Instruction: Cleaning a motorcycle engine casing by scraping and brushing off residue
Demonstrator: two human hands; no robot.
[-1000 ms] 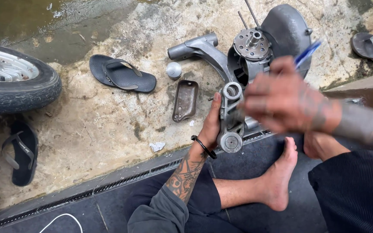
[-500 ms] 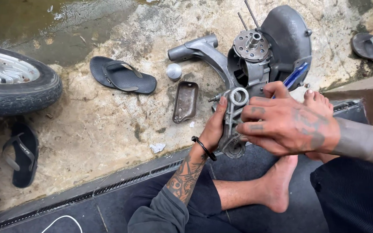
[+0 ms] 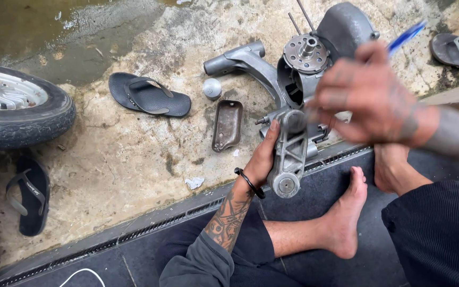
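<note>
- Both hands work at one part: the left hand (image 3: 264,154) is wrapped around the left edge of a grey cast-metal bracket with a round boss at each end (image 3: 289,154), thumb up along its side, fingers hidden behind it.
- Right hand (image 3: 370,98) hovers just above and to the right of the bracket's far end, blurred; its fingers are curled around a thin blue-handled tool (image 3: 406,36) that sticks out toward the far right. How tight that hold is I cannot tell.
- Bracket's long axis runs near to far, almost upright in the view: its near boss lies over the dark rubber mat (image 3: 304,212), and its far boss meets the grey metal engine casing (image 3: 341,26).
- Of the two hands, the left is the closer one, in contact with the bracket; the right sits at the far boss, where bracket and casing join.
- Engine casing lies on the stained concrete floor (image 3: 134,154), far of the mat, with a round studded hub (image 3: 306,52) on top.
- Left of the bracket, well apart, lie a small rusty oblong metal cover (image 3: 227,125), a grey round cap (image 3: 212,87) and a black rubber sandal (image 3: 149,95).
- A bare foot (image 3: 346,218) rests on the mat, near and right of the bracket.
</note>
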